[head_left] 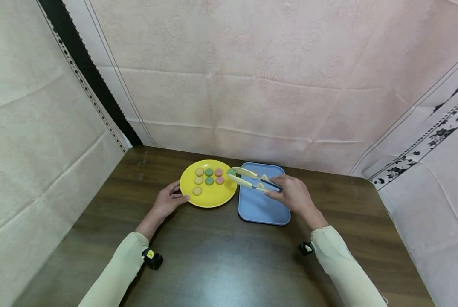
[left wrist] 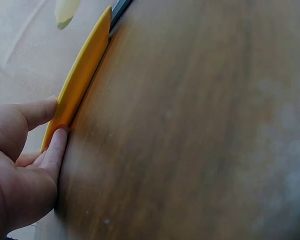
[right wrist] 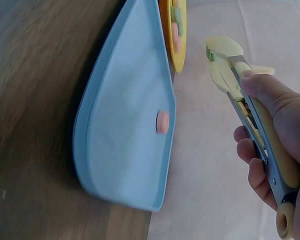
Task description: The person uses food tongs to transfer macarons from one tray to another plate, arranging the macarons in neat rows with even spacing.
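My left hand [head_left: 169, 200] pinches the left rim of a yellow plate [head_left: 213, 199]; in the left wrist view the thumb lies along its edge and a finger is low at its side. Several macarons sit on the plate in columns: cream ones [head_left: 198, 180], green ones [head_left: 209, 181] and pink ones [head_left: 219, 180]. My right hand [head_left: 295, 194] grips a pair of tongs [right wrist: 262, 125] with cream tips. Between those tips is a green macaron [head_left: 232, 172], held over the plate's right edge. A pink macaron [right wrist: 162, 122] lies in the blue tray [right wrist: 125, 105].
The blue tray stands close to the right of the plate, below the tongs. Both are near the far edge of a dark wooden table [head_left: 213, 256]. Pale patterned cloth [head_left: 252, 106] hangs behind the table and at both sides.
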Demonstrator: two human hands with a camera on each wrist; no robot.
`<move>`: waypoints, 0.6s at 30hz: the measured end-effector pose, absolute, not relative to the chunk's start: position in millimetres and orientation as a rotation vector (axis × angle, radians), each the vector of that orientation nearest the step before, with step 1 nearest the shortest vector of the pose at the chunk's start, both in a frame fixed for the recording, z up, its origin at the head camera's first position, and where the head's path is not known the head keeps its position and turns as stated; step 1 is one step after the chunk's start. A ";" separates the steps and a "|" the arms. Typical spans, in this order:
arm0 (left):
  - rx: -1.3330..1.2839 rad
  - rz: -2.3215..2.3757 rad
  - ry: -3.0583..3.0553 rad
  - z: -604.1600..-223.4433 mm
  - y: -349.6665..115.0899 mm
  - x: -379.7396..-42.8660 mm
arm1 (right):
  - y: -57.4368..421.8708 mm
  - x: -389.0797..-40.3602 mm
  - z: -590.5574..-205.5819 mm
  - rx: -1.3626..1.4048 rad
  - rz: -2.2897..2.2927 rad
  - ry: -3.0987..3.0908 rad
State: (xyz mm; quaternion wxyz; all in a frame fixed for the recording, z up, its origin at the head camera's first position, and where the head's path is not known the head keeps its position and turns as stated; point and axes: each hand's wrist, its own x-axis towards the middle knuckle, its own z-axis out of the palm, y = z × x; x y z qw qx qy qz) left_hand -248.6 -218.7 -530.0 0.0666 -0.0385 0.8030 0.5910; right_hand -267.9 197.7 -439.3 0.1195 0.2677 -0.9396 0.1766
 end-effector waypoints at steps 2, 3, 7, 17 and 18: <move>-0.114 1.779 2.423 -530.4 -218.5 -249.1 | 190.1 -267.7 -439.9 0.799 0.518 -2.737; -0.114 1.780 2.422 -530.8 -218.4 -249.4 | 186.4 -267.6 -440.3 0.806 0.516 -2.734; -0.112 1.785 2.416 -532.5 -218.6 -250.1 | 174.1 -266.4 -441.8 0.847 0.519 -2.723; -0.123 1.782 2.414 -531.2 -218.9 -249.7 | 152.5 -261.1 -453.1 0.935 0.509 -2.710; -0.125 1.781 2.416 -531.0 -219.0 -249.8 | 151.0 -260.8 -454.6 0.936 0.504 -2.716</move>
